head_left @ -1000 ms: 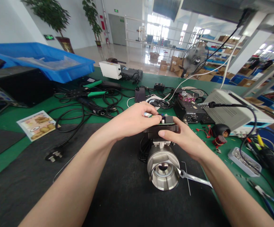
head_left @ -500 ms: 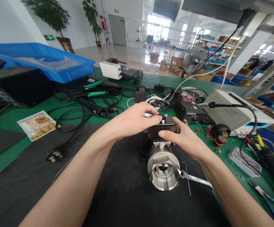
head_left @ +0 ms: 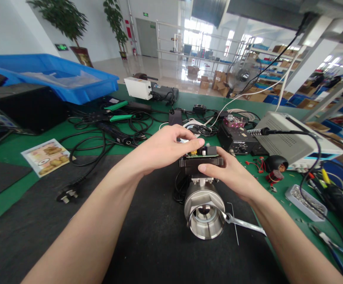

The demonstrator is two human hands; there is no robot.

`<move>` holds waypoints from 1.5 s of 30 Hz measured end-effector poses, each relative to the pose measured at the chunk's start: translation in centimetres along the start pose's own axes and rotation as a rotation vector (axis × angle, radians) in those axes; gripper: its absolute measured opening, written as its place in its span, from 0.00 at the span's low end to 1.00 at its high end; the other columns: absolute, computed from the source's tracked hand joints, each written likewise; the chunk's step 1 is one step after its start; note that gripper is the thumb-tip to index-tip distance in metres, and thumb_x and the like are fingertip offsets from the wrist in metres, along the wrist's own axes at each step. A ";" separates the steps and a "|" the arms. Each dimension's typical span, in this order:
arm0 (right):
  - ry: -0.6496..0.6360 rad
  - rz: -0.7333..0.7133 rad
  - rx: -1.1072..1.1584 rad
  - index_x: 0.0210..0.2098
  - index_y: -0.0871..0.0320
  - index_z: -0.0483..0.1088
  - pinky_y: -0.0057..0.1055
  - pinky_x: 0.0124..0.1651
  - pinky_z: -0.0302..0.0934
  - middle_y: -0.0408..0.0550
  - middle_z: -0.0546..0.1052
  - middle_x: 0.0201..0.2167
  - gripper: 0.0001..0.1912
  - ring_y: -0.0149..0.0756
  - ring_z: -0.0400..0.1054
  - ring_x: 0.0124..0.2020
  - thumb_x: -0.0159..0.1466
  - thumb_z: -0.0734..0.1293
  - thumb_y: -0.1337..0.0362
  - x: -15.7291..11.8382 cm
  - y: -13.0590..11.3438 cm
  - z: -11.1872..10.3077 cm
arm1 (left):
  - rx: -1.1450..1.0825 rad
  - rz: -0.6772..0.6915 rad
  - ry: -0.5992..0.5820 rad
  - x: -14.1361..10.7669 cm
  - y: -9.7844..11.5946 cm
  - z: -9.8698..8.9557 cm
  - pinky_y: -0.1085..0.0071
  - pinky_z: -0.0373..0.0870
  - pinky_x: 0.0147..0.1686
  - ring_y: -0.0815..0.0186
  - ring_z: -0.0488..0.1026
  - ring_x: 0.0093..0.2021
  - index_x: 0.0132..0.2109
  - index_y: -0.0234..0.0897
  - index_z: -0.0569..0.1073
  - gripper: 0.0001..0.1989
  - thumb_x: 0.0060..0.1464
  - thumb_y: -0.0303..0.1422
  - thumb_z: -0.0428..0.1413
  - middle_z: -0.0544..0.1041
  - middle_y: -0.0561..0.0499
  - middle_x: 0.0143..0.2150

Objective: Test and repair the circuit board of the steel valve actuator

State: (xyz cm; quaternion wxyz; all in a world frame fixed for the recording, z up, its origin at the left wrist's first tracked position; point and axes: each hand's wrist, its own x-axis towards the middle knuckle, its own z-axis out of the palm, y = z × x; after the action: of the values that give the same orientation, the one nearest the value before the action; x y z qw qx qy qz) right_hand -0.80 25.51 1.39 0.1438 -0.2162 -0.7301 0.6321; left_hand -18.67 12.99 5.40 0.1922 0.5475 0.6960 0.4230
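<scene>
A steel ball valve (head_left: 205, 213) stands on the black mat, its round bore facing me. On top of it sits a black actuator housing (head_left: 189, 165), uncovered, with a green circuit board (head_left: 202, 155) and small components showing. My right hand (head_left: 229, 169) is wrapped around the housing's right side, thumb across the front. Over the board, my left hand (head_left: 171, 146) has thumb and forefinger pinched together at the components; whatever is between the fingertips is too small to make out. A combination wrench (head_left: 245, 225) and a thin hex key (head_left: 235, 230) lie right of the valve.
A soldering station (head_left: 238, 140) and a beige instrument (head_left: 298, 138) stand at the right, near a tray of small parts (head_left: 306, 202) and pliers (head_left: 328, 240). Black cables (head_left: 100, 138) and a picture card (head_left: 47, 157) lie left. A blue bin (head_left: 79, 88) is behind.
My left thumb and fingertips have lifted slightly above the board, and a yellow component beneath them now shows. The right hand, housing and valve have stayed in place.
</scene>
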 end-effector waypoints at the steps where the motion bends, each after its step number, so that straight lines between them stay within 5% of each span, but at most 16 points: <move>1: -0.003 -0.001 0.000 0.55 0.53 0.71 0.35 0.49 0.68 0.44 0.80 0.48 0.30 0.40 0.74 0.48 0.57 0.79 0.52 0.0 0.0 0.0 | 0.006 -0.001 -0.004 0.0 0.0 0.0 0.68 0.70 0.46 0.61 0.78 0.46 0.41 0.44 0.82 0.16 0.61 0.49 0.58 0.83 0.56 0.45; 24: -0.025 -0.005 0.023 0.60 0.53 0.68 0.37 0.51 0.69 0.48 0.78 0.54 0.36 0.43 0.74 0.51 0.56 0.80 0.53 -0.3 -0.2 0.3 | 0.153 0.048 -0.069 -0.4 0.9 -0.6 0.67 0.70 0.46 0.58 0.76 0.49 0.37 0.41 0.82 0.15 0.60 0.45 0.56 0.80 0.50 0.47; 32: 0.001 0.007 -0.013 0.61 0.53 0.67 0.39 0.50 0.69 0.49 0.78 0.55 0.37 0.43 0.74 0.49 0.56 0.80 0.51 -0.1 0.0 0.2 | -0.067 -0.064 0.158 -0.6 0.5 -0.8 0.67 0.71 0.42 0.58 0.77 0.45 0.44 0.42 0.83 0.18 0.60 0.49 0.58 0.84 0.52 0.44; 38: -0.015 -0.011 0.010 0.59 0.53 0.69 0.37 0.49 0.69 0.47 0.79 0.52 0.34 0.42 0.74 0.49 0.57 0.79 0.53 -0.2 0.0 0.3 | 0.111 -0.001 -0.075 -0.5 0.8 -0.5 0.69 0.70 0.42 0.60 0.77 0.46 0.43 0.42 0.82 0.16 0.61 0.46 0.56 0.81 0.52 0.47; 45: -0.032 0.009 0.010 0.60 0.53 0.67 0.37 0.48 0.70 0.48 0.78 0.52 0.38 0.43 0.75 0.49 0.55 0.80 0.53 -0.4 -0.3 0.5 | 0.183 0.042 -0.109 -0.7 0.7 -1.1 0.70 0.70 0.45 0.61 0.76 0.49 0.42 0.43 0.81 0.14 0.61 0.45 0.55 0.78 0.52 0.48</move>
State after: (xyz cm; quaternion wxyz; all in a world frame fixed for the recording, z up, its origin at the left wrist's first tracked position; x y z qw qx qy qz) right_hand -0.70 24.86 1.67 0.1304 -0.2084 -0.7283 0.6396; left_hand -18.82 11.94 6.49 0.1699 0.5994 0.7087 0.3311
